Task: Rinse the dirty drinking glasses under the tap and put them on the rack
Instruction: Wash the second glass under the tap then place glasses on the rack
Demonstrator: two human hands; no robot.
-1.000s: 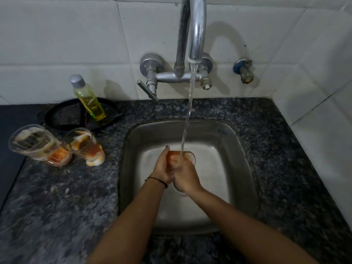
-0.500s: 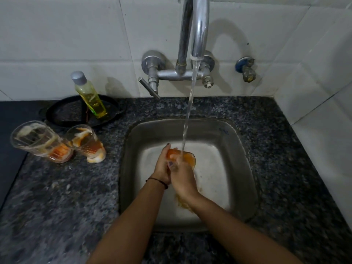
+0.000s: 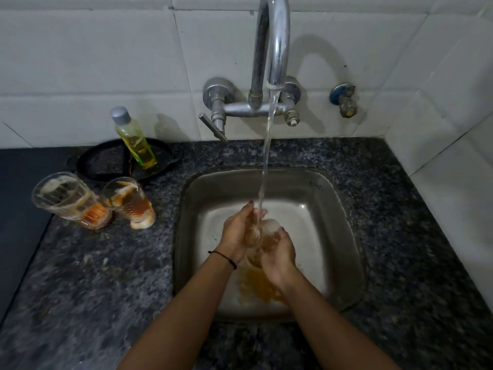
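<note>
Over the steel sink [image 3: 344, 236], a drinking glass [image 3: 269, 233] with orange residue sits between my two hands under the stream from the chrome tap [image 3: 274, 49]. My left hand [image 3: 236, 233] wraps its left side, fingers up in the water. My right hand [image 3: 280, 252] cups its right side and base. Much of the glass is hidden by my fingers. Orange liquid spreads on the sink floor below it. Two more dirty glasses stand on the counter at left: a larger one [image 3: 66, 200] and a smaller one [image 3: 128, 200], both streaked orange and white.
A bottle of yellow liquid [image 3: 134, 141] stands in a black pan [image 3: 106, 162] behind the glasses. Dark speckled granite counter [image 3: 93, 276] surrounds the sink. White tiled walls rise behind and at right, with a small valve [image 3: 344, 98]. No rack is in view.
The glass has tipped and its orange content has poured out onto the sink floor. My hands shifted slightly around it under the stream.
</note>
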